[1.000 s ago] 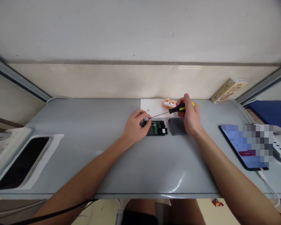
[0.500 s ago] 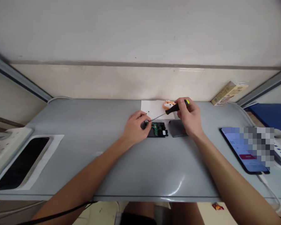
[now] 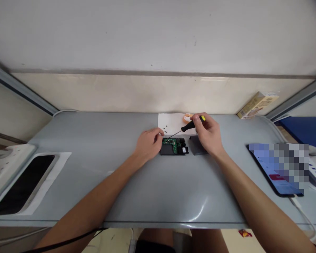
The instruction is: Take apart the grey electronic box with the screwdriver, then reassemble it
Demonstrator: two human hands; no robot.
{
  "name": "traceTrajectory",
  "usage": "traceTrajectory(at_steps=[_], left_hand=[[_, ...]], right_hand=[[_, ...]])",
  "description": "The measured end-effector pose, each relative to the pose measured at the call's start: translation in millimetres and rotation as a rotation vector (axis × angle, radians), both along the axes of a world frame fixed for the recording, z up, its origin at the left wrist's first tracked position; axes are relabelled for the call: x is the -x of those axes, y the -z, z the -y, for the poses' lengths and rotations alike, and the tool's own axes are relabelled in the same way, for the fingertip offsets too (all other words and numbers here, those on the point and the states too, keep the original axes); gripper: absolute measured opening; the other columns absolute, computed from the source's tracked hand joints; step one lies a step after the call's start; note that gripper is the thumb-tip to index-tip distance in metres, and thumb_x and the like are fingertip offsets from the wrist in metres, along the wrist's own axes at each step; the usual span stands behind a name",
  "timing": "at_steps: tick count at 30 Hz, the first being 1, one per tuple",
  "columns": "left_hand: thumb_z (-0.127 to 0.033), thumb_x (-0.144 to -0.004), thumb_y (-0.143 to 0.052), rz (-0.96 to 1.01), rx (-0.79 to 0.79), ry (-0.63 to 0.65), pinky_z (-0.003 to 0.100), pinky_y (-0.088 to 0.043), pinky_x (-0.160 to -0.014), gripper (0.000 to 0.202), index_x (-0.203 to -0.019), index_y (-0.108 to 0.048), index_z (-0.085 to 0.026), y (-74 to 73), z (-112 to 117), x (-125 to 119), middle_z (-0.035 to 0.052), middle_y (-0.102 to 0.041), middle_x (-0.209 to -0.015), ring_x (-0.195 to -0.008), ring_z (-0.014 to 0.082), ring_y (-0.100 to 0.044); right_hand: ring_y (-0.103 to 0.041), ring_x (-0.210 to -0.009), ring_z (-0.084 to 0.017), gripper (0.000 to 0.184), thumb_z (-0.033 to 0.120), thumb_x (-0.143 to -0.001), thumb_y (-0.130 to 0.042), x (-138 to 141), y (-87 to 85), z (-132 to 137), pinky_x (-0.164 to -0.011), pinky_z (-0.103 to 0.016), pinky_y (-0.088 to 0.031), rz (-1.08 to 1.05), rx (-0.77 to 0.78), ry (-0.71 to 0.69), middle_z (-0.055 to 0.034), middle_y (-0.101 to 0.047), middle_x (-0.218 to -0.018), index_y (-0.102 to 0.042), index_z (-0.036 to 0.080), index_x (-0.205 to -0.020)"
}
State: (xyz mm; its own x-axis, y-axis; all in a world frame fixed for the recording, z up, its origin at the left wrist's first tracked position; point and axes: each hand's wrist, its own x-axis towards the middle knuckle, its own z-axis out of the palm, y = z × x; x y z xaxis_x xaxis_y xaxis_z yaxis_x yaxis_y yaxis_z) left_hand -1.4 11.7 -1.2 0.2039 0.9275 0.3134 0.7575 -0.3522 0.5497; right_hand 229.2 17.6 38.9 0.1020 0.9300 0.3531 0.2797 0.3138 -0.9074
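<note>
A green circuit board in a black housing (image 3: 171, 149) lies flat on the grey table. My left hand (image 3: 149, 144) is at its left end, fingers curled against the edge; the fingertips are partly hidden. In my right hand (image 3: 209, 134) is a screwdriver (image 3: 189, 126) with a black and yellow handle, held slanting. Its thin shaft points down-left, the tip at the upper left part of the board. A dark grey cover (image 3: 197, 145) lies right of the board, partly under my right hand. Several tiny dark screws lie on a white paper (image 3: 173, 121) behind the board.
An orange and white animal-faced item (image 3: 187, 118) sits on the paper, partly covered by my right hand. A phone (image 3: 276, 172) with a charging cable lies at right, another phone (image 3: 26, 182) at left beside a power strip (image 3: 12, 165). A small box (image 3: 256, 104) leans against the back wall.
My left hand has moved left and down, off the screwdriver's tip, uncovering more of the board and the screws on the paper. My right hand and the screwdriver have shifted slightly left and down.
</note>
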Motion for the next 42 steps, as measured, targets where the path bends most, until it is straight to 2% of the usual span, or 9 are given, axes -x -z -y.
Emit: traceTrajectory(at_steps=[4, 8, 25, 34, 39, 42], left_hand=[[-0.016, -0.092, -0.044, -0.006, -0.017, 0.017, 0.034, -0.049, -0.07, 0.027, -0.09, -0.069, -0.025, 2.5, 0, 0, 0.0002, -0.071, -0.079, -0.072, 0.0206, -0.064], [-0.015, -0.091, -0.046, -0.002, -0.015, 0.033, 0.033, -0.048, -0.067, 0.026, -0.088, -0.069, -0.026, 0.6, 1, -1, -0.0006, -0.074, -0.085, -0.075, 0.0202, -0.065], [-0.013, -0.091, -0.049, -0.003, 0.005, 0.067, 0.033, -0.045, -0.066, 0.024, -0.086, -0.069, -0.025, 0.3, 4, -2, -0.0013, -0.074, -0.088, -0.076, 0.0189, -0.064], [-0.015, -0.093, -0.048, -0.038, 0.026, 0.094, 0.03, -0.043, -0.07, 0.026, -0.089, -0.071, -0.024, -1.4, 3, -3, -0.0011, -0.073, -0.089, -0.079, 0.0168, -0.062], [-0.016, -0.094, -0.049, -0.037, 0.055, 0.082, 0.029, -0.043, -0.071, 0.026, -0.089, -0.073, -0.025, -2.2, 2, -3, -0.0005, -0.074, -0.092, -0.082, 0.017, -0.063], [-0.015, -0.093, -0.05, -0.033, 0.06, 0.099, 0.029, -0.045, -0.072, 0.026, -0.091, -0.074, -0.025, -1.5, 1, -3, -0.0001, -0.074, -0.094, -0.084, 0.0171, -0.065]], right_hand=[[-0.043, -0.058, -0.011, 0.041, 0.062, -0.094, -0.059, 0, 1.4, 0, -0.055, -0.027, -0.036, 0.013, 0.014, 0.0, 0.0016, -0.054, -0.07, -0.069, 0.022, -0.091], [-0.044, -0.059, -0.011, 0.041, 0.062, -0.093, -0.06, 1, 2.9, 0, -0.056, -0.027, -0.038, 0.004, 0.024, -0.021, 0.0005, -0.057, -0.074, -0.07, 0.022, -0.093], [-0.046, -0.06, -0.012, 0.036, 0.057, -0.095, -0.06, 3, 0.9, 3, -0.057, -0.027, -0.038, 0.033, -0.019, -0.004, 0.0005, -0.057, -0.072, -0.069, 0.022, -0.09], [-0.047, -0.06, -0.011, 0.032, 0.054, -0.094, -0.063, 3, 4.7, 5, -0.053, -0.026, -0.036, 0.093, -0.088, -0.017, -0.0013, -0.068, -0.084, -0.07, 0.023, -0.091], [-0.052, -0.064, -0.012, 0.03, 0.052, -0.096, -0.062, 6, 0.5, 5, -0.056, -0.028, -0.039, 0.11, -0.098, -0.076, -0.0025, -0.07, -0.09, -0.07, 0.024, -0.093], [-0.052, -0.066, -0.013, 0.029, 0.049, -0.099, -0.057, 19, -8.5, 2, -0.059, -0.028, -0.04, 0.087, -0.084, -0.144, -0.0015, -0.066, -0.085, -0.067, 0.023, -0.089]])
